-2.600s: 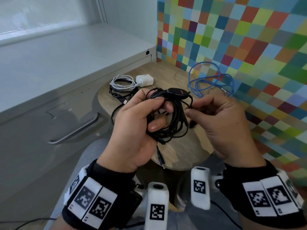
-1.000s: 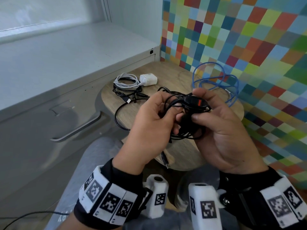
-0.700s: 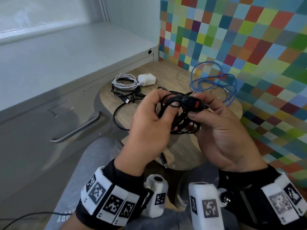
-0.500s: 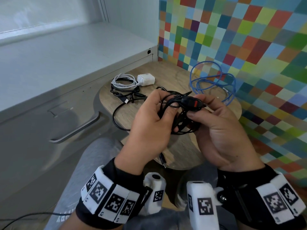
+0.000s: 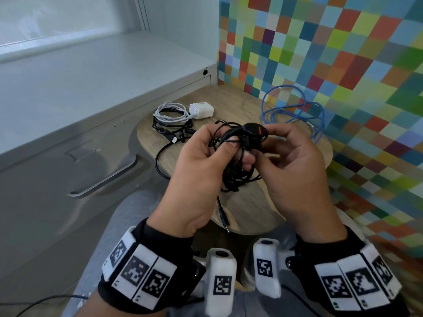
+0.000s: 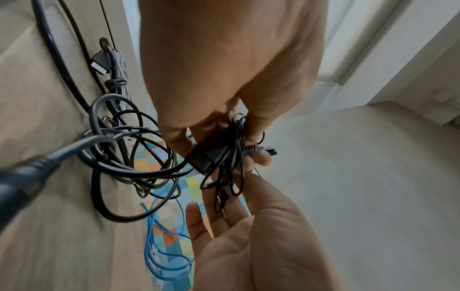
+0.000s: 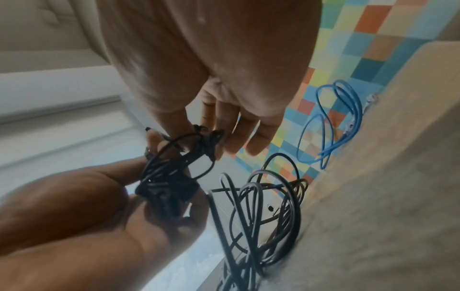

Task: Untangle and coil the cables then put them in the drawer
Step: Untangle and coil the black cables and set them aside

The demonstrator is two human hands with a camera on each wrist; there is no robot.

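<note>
A tangled black cable [image 5: 238, 177] with a black inline block marked by a red stripe [image 5: 254, 130] hangs between both hands above the round wooden table [image 5: 251, 209]. My left hand [image 5: 226, 143] grips the bundle with curled fingers, loops trailing below it. My right hand [image 5: 267, 145] pinches strands at the block between thumb and fingertips. One plug end [image 5: 223, 216] dangles under the hands. The left wrist view shows the block [image 6: 206, 157] under the left fingers [image 6: 259, 159]. In the right wrist view the right fingertips [image 7: 179, 124] meet a loop [image 7: 189, 155].
On the table lie a white cable with a charger [image 5: 201, 110], another black cable [image 5: 169, 133] and a loose blue cable [image 5: 295, 110] against the chequered wall. A grey cabinet drawer [image 5: 45, 202] with a metal handle [image 5: 103, 179] stands shut to the left.
The hands, apart 2.6 s ago, have come together on the bundle. Over the last second the right fingers have shifted round the inline block, while the left hand keeps its grip.
</note>
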